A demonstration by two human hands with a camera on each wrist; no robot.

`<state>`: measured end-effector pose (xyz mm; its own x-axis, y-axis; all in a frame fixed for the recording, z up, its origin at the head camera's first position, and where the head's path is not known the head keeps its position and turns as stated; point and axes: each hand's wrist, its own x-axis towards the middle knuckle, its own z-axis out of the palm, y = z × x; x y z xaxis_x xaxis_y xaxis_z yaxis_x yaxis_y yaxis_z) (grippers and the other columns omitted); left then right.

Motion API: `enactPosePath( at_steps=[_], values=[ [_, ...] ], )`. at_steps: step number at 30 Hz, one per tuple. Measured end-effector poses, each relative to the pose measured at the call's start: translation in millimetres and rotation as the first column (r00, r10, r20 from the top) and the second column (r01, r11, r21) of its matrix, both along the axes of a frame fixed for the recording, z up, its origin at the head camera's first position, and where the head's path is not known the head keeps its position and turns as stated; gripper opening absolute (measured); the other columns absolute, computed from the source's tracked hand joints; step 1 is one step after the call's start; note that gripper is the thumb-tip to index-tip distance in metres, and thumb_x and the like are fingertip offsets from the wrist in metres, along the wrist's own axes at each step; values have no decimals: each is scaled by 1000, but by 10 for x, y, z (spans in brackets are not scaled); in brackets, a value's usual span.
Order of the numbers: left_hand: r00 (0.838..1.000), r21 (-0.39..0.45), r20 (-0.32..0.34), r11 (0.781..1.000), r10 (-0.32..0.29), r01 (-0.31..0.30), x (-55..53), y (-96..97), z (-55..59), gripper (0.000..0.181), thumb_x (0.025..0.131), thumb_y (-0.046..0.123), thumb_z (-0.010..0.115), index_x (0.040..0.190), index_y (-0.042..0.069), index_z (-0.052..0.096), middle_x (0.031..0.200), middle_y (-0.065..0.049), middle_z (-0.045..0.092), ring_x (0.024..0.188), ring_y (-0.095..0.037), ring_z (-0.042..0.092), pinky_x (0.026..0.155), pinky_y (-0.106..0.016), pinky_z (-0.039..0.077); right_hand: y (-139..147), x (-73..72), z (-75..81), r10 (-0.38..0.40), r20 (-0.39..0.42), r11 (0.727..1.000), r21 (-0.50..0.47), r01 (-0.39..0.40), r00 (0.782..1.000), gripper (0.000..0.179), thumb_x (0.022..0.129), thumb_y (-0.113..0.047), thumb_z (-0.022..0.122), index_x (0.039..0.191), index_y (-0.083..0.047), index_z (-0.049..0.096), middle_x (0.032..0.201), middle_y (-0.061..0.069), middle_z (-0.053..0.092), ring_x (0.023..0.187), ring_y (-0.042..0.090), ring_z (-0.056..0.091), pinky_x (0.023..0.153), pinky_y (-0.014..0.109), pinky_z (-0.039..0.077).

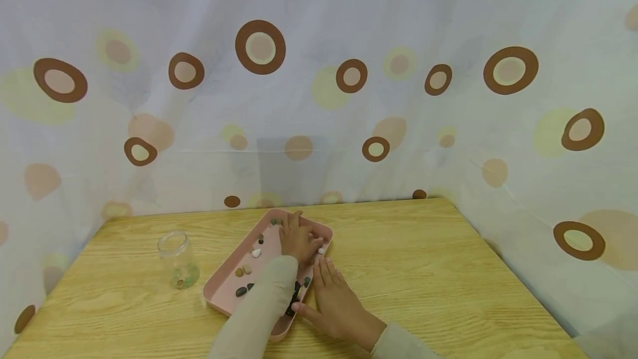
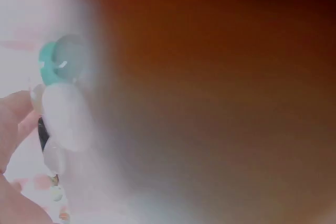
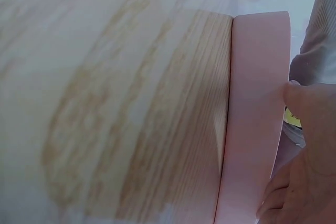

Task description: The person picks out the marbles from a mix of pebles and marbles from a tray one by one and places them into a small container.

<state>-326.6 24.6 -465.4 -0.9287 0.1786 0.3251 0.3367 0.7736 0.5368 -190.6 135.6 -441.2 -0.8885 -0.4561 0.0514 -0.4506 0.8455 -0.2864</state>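
Observation:
My left hand [image 1: 298, 242] reaches into the far right part of a pink tray [image 1: 225, 278], fingers spread low among small stones. In the left wrist view its fingers [image 2: 14, 107] come right up to a small pale stone, beside a white stone [image 2: 67, 116] and a teal glassy one [image 2: 48, 64]; a dark blur hides most of that view. My right hand [image 1: 341, 306] rests along the tray's right side, fingers straight, thumb apart at the rim near black stones [image 1: 290, 310]. In the right wrist view this hand [image 3: 310, 150] lies against the pink wall [image 3: 257, 103].
A clear jar [image 1: 174, 256] with several greenish stones at its bottom stands left of the tray on the wooden table [image 1: 423, 281]. Tan, white and dark stones [image 1: 241, 291] lie scattered inside the tray. A spotted curtain [image 1: 309, 104] hangs behind the table and along its sides.

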Motion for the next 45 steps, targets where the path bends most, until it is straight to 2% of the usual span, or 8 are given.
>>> enactPosePath(
  at_steps=[4, 8, 12, 19, 25, 34, 45],
  values=[
    [1000, -13, 5, 1000, -11, 11, -42, 15, -11, 21, 82, 28, 76, 92, 10, 75, 146, -22, 35, 135, -46, 26, 106, -65, 25, 9, -2, -2, -3, 7, 1000, -5, 3, 1000, 96, 95, -65, 32, 145, 15, 17, 154, 32, 10, 143, 44, 10, 114, 54, 22],
    [999, -20, 27, 999, -45, 45, -67, 15, -9, 23, 80, 33, 77, 94, 14, 77, 149, -21, 33, 137, -48, 21, 108, -67, 20, 16, -1, -5, -5, 18, 1000, -16, 5, 1000, 97, 94, -66, 31, 146, 15, 16, 154, 32, 9, 143, 45, 9, 113, 55, 21],
    [997, -31, 44, 997, -70, 72, -54, 7, 10, 26, 81, 35, 76, 98, 16, 77, 150, -20, 32, 139, -50, 16, 108, -69, 14, 13, -1, -5, -9, 23, 1000, -20, 9, 1000, 98, 94, -66, 31, 146, 15, 16, 154, 31, 9, 143, 45, 9, 113, 55, 21],
    [993, -56, 63, 993, -104, 107, -16, 6, 70, 20, 80, 28, 77, 97, 16, 77, 151, -17, 33, 142, -49, 11, 111, -67, 9, 7, 10, 1, -4, 30, 1000, -20, 5, 1000, 97, 94, -66, 32, 146, 15, 15, 154, 31, 8, 144, 44, 8, 114, 55, 20],
    [992, -84, 56, 989, -117, 121, -29, 19, 43, 23, 80, 28, 77, 99, 16, 77, 150, -17, 35, 143, -48, 10, 112, -66, 10, 5, 12, 7, -5, 28, 1000, -27, 6, 1000, 97, 94, -65, 33, 146, 15, 16, 154, 32, 10, 144, 44, 9, 114, 55, 21],
    [989, -96, 52, 985, -137, 142, -54, 22, 37, 10, 81, 28, 77, 85, 20, 76, 148, -20, 36, 142, -48, 11, 111, -66, 12, 0, 9, 5, -3, 22, 1000, -19, 3, 1000, 95, 95, -64, 33, 146, 15, 17, 153, 32, 12, 143, 44, 10, 113, 55, 22],
    [987, -123, 60, 981, -146, 153, -69, 18, 16, 8, 83, 28, 75, 85, 20, 75, 149, -19, 35, 142, -47, 11, 111, -65, 13, -3, 2, 1, -1, 17, 1000, -13, 1, 1000, 95, 95, -64, 35, 146, 15, 17, 153, 32, 12, 143, 44, 11, 114, 54, 22]
  ],
)
